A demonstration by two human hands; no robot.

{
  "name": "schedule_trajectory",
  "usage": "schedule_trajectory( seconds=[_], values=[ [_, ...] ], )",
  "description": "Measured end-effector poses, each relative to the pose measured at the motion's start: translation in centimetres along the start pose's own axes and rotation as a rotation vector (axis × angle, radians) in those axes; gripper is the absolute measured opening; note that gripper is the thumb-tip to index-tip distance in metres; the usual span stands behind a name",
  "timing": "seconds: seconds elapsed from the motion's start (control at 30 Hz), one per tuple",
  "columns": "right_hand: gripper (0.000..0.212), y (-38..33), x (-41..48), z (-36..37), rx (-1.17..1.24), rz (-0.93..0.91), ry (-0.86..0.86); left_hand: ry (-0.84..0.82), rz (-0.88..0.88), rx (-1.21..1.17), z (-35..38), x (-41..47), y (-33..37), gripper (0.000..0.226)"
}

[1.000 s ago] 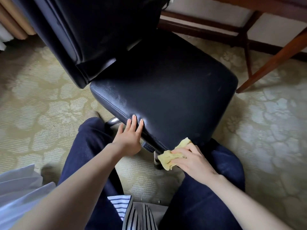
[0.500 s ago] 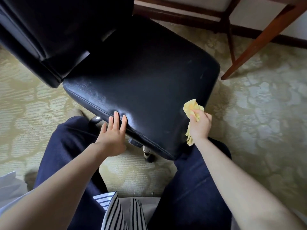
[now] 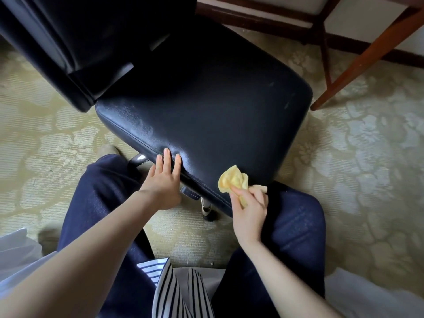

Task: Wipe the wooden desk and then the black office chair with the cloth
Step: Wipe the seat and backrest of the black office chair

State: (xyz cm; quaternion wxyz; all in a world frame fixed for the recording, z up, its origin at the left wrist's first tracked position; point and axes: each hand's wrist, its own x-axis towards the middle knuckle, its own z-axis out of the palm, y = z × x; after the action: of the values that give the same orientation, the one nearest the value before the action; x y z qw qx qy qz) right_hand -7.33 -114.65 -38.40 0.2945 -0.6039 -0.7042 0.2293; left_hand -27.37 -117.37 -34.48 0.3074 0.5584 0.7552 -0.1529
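The black office chair [image 3: 206, 106] fills the upper middle of the head view, its leather seat facing me and its backrest at the upper left. My left hand [image 3: 161, 180] rests with straight fingers on the seat's near edge. My right hand [image 3: 249, 207] grips a crumpled yellow cloth [image 3: 232, 181] and holds it against the seat's near right corner. Of the wooden desk only a slanted leg [image 3: 367, 58] and crossbars show at the upper right.
Patterned beige carpet [image 3: 355, 157] lies all around the chair. My knees in dark trousers [image 3: 296, 226] flank the chair's column [image 3: 205, 206] and a caster. White fabric [image 3: 16, 249] lies at the lower left, and more at the lower right edge.
My right hand has swept the cloth from the seat's right side back down to its near corner. My left hand stays on the seat's edge.
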Motion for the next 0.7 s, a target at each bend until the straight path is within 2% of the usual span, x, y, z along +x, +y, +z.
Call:
schedule_trajectory(
  seconds=[0.27, 0.47, 0.7],
  values=[
    [0.02, -3.2, 1.6, 2.5, 0.01, 0.018, 0.003, 0.074, 0.04, 0.04, 0.6, -0.6, -0.4, 0.091],
    [0.011, -7.5, 6.4, 6.8, -0.112, -0.119, -0.205, 0.096, 0.14, 0.109, 0.3, -0.5, -2.7, 0.088],
    [0.016, -13.1, 12.8, 13.3, -0.188, -0.23, -0.354, 0.166, 0.341, -0.014, 0.0, 0.1, -8.4, 0.084]
  ],
)
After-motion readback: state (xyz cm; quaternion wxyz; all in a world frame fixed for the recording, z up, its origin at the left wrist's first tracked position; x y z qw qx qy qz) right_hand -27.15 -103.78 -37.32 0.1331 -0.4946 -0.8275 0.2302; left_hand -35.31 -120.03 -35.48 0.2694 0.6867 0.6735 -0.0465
